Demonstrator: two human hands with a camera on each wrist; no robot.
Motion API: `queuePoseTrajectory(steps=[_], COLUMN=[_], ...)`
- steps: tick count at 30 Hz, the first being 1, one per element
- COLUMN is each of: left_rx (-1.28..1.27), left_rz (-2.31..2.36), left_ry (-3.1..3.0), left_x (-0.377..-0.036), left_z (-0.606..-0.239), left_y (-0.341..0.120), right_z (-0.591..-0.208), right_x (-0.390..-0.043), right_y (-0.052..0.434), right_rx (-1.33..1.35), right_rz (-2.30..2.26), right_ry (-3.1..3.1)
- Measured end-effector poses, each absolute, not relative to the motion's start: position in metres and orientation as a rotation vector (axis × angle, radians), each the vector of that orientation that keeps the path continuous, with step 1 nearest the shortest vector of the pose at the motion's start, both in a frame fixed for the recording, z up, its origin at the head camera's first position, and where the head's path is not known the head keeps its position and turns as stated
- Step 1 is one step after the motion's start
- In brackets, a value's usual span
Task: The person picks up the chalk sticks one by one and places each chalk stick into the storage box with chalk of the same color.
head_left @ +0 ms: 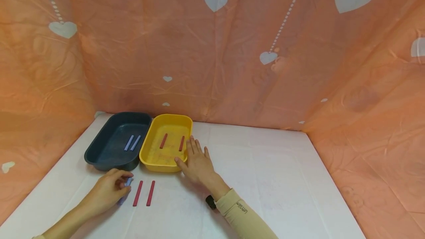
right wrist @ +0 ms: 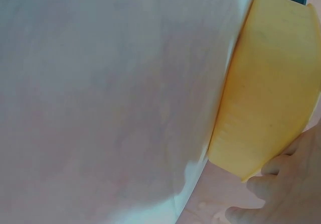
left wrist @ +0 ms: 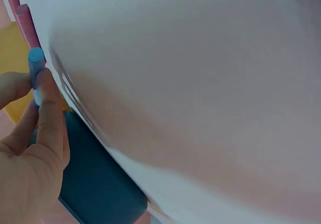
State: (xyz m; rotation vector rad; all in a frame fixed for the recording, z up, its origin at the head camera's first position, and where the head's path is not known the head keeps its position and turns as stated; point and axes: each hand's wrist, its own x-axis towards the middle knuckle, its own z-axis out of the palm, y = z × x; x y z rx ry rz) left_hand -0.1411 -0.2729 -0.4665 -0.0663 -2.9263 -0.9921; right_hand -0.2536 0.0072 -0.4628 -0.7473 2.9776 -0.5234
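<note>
My left hand (head_left: 107,191) pinches a blue stick (left wrist: 35,66) on the tabletop (head_left: 282,180), fingers (left wrist: 50,113) hiding most of it. My right hand (head_left: 196,161) rests spread against the yellow tray (head_left: 166,141); its wrist view cuts the fingers off.

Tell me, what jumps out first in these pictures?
Two trays stand side by side at the back of the white table: a dark blue tray holding two blue sticks and a yellow tray holding two red ones. The left hand pinches a blue stick beside two red sticks; the right hand rests against the yellow tray.
</note>
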Motion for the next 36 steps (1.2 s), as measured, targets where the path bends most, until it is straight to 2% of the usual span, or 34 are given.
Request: queuePoseTrajectory(steps=[12,23,36], left_rx=[-0.104,-0.219,-0.234], left_rz=[-1.143,-1.093,-1.099], left_ry=[-2.693,-2.485,-2.407], left_x=[-0.138,-0.142,-0.163], left_z=[-0.467,-0.459,-0.437], left_y=[-0.269,-0.270,-0.285], right_z=[-0.466,-0.466,-0.465], right_x=[-0.255,-0.255,-0.254], right_y=[0.006,0.007,0.007], right_rx=[-0.746,-0.744,-0.739], right_rz=[-0.501,-0.497,-0.500], right_ry=[2.978,2.976,2.977])
